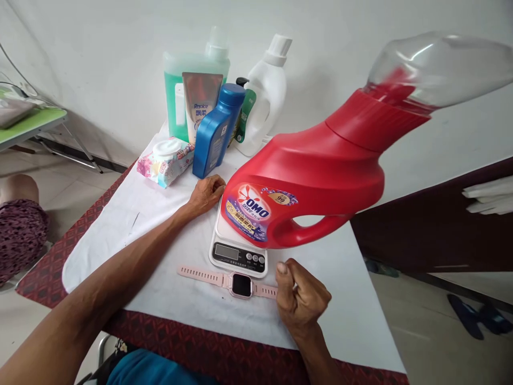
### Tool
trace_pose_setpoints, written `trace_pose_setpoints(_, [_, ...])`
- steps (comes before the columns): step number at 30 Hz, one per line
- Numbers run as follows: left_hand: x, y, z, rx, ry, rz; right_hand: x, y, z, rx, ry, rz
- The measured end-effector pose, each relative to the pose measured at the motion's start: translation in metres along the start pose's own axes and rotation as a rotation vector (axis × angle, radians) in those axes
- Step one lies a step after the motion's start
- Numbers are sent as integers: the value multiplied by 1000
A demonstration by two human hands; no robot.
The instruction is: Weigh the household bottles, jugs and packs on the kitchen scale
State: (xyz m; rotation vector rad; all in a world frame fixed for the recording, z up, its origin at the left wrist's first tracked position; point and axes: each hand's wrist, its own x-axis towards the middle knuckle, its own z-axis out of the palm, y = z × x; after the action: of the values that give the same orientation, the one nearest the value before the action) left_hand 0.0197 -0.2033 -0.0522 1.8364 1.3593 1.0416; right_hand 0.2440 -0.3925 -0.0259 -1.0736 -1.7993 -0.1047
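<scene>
- Centre of the frame: a large red plastic detergent jug with a clear cap is lying tilted on a small white digital kitchen scale, its cap end reaching toward the upper right and hanging clear of the platform.
- Your left hand is resting at the jug's labelled base, fingers curled together against it, apparently steadying the overhanging load.
- Your right hand is sitting at lower centre as a loose fist, fingers pressed together; whether it is pinching the strap beside it cannot be told.
- A pink plastic smartwatch with a dark square face is lying flat along the scale's front edge.
- Upper centre: a green translucent jug of liquid, a silver refill pouch, a blue bottle and a white opaque jug are standing grouped at the back of the white-clothed table; contents of the opaque ones are not showing.
- A soft pack of wet wipes is lying left of them.
</scene>
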Motion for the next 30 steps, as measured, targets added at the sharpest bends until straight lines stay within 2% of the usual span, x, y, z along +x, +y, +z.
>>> trace_pose_setpoints(4, [-1,0,0,3,-5,17,-2,9,-2,-50,-12,82])
trace_pose_setpoints(30, [0,2,-1,-9,-19,29,4,8,-2,-142,-48,-7])
